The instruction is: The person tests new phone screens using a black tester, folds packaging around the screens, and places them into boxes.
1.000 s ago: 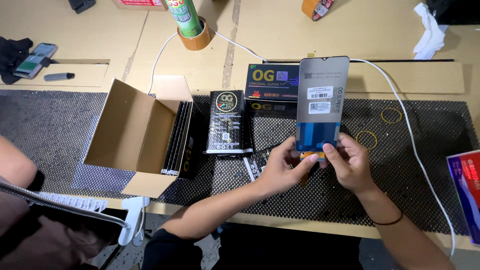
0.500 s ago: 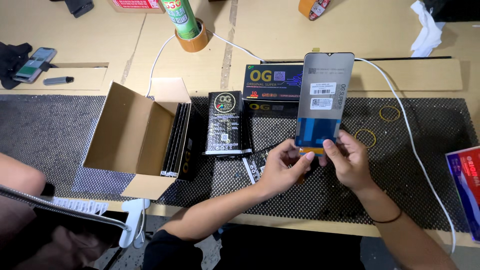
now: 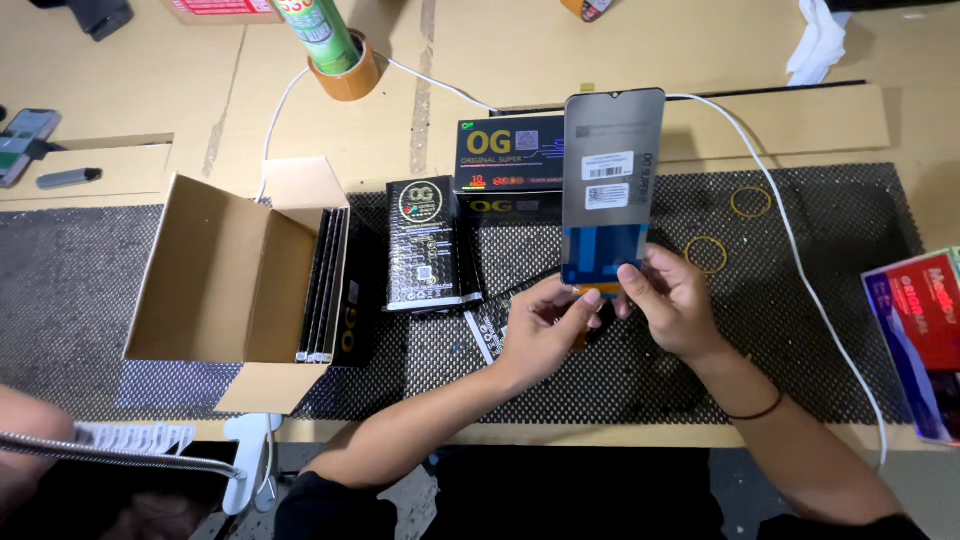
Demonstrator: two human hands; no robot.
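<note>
I have both hands, left (image 3: 545, 325) and right (image 3: 672, 305), pinching the bottom edge of the thin, fragile-looking phone screen (image 3: 610, 185) at centre frame.

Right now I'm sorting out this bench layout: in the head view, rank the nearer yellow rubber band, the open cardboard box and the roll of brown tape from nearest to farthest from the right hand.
1. Nearer yellow rubber band: just up and right of the right hand, on the black mat.
2. Roll of brown tape: far up-left, on the cardboard.
3. Open cardboard box: far left on the mat.

open cardboard box (image 3: 215, 275), tape roll (image 3: 345, 75), white cable (image 3: 800, 250), rubber bands (image 3: 706, 254)
</note>
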